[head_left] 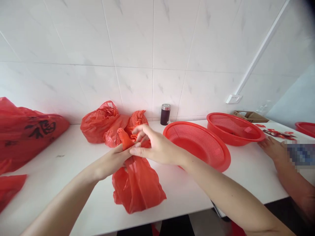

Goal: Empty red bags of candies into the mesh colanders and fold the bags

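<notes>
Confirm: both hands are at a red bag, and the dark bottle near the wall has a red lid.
Not red: the head view shows a silver lid on the dark bottle near the wall. The rest holds: left hand and right hand are at a red bag.

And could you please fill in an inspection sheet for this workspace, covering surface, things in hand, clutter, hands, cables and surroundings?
Surface: white tabletop, with a small dark mark to the left; too small to identify.
Things in hand: red plastic bag, gathered at its neck; contents hidden.
Clutter: bunched red bags, large printed red bag, dark flask, front red basket, rear red basket, cardboard box.
Hands: left hand grips the bag's neck; right hand has bent fingers against it, grip unclear.
Cables: nothing seen; white trunking runs to a socket.
Surroundings: tiled wall; another person's hand at right.
</notes>
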A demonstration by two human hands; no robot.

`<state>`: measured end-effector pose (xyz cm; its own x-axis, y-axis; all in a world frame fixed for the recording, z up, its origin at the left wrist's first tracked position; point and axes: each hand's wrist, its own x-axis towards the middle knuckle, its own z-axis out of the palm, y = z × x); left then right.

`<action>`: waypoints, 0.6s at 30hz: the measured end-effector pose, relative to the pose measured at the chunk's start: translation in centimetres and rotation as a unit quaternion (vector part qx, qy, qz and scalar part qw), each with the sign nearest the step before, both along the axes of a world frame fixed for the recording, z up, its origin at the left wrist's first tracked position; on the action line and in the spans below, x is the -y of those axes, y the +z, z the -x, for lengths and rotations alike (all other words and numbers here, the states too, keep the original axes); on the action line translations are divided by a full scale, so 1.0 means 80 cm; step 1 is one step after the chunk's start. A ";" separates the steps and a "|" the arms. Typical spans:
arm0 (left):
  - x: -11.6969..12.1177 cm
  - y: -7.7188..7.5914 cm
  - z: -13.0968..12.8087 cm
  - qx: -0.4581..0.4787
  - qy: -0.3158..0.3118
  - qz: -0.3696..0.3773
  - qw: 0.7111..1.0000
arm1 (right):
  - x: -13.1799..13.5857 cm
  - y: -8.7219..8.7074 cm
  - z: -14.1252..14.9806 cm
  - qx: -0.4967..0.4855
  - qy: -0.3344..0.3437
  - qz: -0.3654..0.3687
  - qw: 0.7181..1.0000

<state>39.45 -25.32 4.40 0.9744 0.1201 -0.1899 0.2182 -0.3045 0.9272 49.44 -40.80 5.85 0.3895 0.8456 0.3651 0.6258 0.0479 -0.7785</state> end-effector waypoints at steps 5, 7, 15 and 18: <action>-0.014 -0.015 0.004 0.010 0.002 0.037 0.999 | 0.021 -0.030 0.018 -0.075 -0.019 -0.011 0.997; -0.018 -0.015 0.009 0.018 -0.044 0.066 0.997 | 0.036 -0.023 0.043 -0.075 0.015 -0.022 0.997; -0.019 -0.010 0.019 0.100 -0.172 -0.073 0.977 | 0.026 -0.037 0.035 -0.090 -0.025 -0.071 0.993; -0.013 -0.031 0.012 0.188 -0.092 -0.215 0.954 | 0.004 -0.069 0.011 -0.156 -0.057 -0.022 0.986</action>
